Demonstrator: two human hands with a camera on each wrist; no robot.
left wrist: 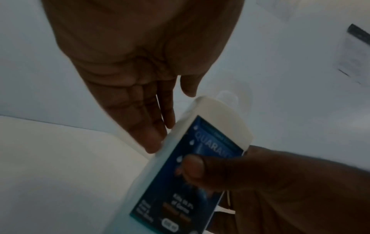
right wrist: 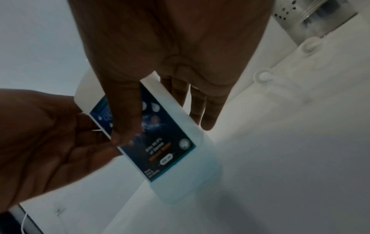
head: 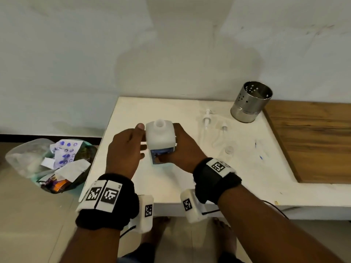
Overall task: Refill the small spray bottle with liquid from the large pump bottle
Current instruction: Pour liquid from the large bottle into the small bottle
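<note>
Letters on the blue label [left wrist: 202, 166] start with "QUARA"; the thumb covers the rest, and the small print is too blurry to read. Both hands hold the big white bottle [head: 160, 136] on the white table [head: 237, 168], its top open. Right hand [head: 182, 149] grips one side, thumb pressed on the label. Left hand [head: 124, 149] touches the other side with straight fingers [left wrist: 152, 137]. Two pump tops [head: 207, 118] lie nearby, beside a metal cup [head: 250, 102].

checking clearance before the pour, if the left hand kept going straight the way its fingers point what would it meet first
The left hand already touches the large bottle with its straight fingers, so that comes first. The right hand grips the bottle's other side. Depth is unclear in the blurred wrist views.
</note>
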